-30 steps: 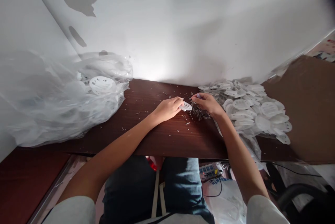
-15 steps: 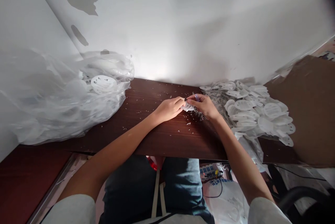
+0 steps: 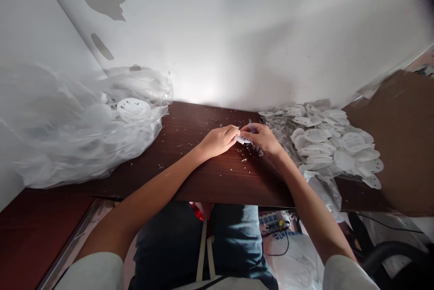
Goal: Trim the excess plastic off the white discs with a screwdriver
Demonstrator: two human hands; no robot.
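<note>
My left hand (image 3: 219, 140) is closed on a small white plastic disc (image 3: 242, 140) held just above the dark wooden table (image 3: 203, 177). My right hand (image 3: 263, 137) is pinched round a small purple tool (image 3: 251, 127) and meets the disc's right edge. Under the two hands lies a little heap of grey plastic shavings (image 3: 258, 149). A pile of the same white discs (image 3: 325, 143) spreads out to the right of my right hand.
A large clear plastic bag (image 3: 77, 127) with white discs inside fills the table's left end. A white wall (image 3: 237, 32) stands right behind the table. Brown cardboard (image 3: 403, 140) lies at the far right. Cables and a power strip (image 3: 274, 224) sit on the floor below.
My right hand has come left and closed in on the disc, which my left hand kept in place. The view has shifted slightly.
</note>
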